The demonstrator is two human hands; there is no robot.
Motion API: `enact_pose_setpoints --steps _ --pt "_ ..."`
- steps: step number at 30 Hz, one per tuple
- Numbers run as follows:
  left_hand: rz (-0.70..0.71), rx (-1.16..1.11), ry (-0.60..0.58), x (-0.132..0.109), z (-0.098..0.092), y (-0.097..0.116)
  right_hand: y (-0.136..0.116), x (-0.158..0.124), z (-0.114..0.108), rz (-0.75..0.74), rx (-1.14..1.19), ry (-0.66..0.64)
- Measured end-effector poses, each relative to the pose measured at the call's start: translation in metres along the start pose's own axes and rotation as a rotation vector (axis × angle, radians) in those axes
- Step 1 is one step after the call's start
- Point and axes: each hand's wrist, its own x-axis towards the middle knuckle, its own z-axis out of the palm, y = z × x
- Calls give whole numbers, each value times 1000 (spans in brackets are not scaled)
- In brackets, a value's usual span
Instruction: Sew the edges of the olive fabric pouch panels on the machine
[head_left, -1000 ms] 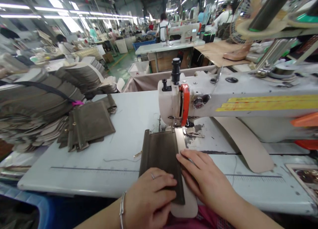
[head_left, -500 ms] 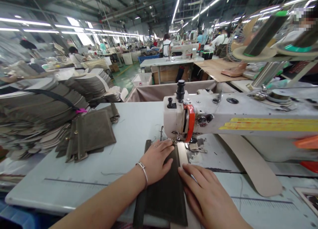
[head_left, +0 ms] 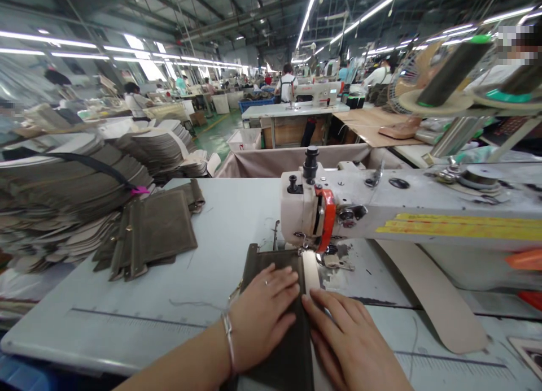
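Note:
A dark olive fabric panel (head_left: 277, 258) lies flat on the sewing table, its far right corner by the needle area of the white sewing machine (head_left: 292, 207). My left hand (head_left: 265, 312), with a ring and a bracelet, rests on the panel with fingers stretched out. Along the panel's right edge runs a pale strip (head_left: 312, 272) that reaches toward the presser foot. My right hand (head_left: 345, 334) lies over this strip and the panel's edge, fingers extended and pressing down. Part of the panel is hidden under both hands.
To the left lie stitched olive pieces (head_left: 163, 227) beside a tall tied stack of panels (head_left: 80, 182). A long beige piece (head_left: 440, 300) passes beneath the machine arm. Thread cones (head_left: 455, 72) stand at the right. Other people work farther back.
My left hand has slid back toward me along the panel, away from the needle area, uncovering the panel's far edge. My right hand stays at nearly the same place on the strip.

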Motion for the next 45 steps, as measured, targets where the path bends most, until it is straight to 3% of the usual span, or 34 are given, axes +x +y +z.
enact_pose_setpoints --steps 4,8,11,19,35,45 --pt "259 -83 103 -36 9 16 3 -1 1 -18 -4 13" --pt "253 -116 193 -46 21 18 3 -1 3 -2 10 21" --pt "254 -117 209 -41 22 18 3 -1 4 6 7 -4" --pt "217 -116 103 -29 13 14 8 -2 6 -14 -41 -102" --pt "203 22 143 1 13 -4 7 7 7 15 20 -17" --pt "199 50 107 20 16 -22 12 15 7 37 33 -45"
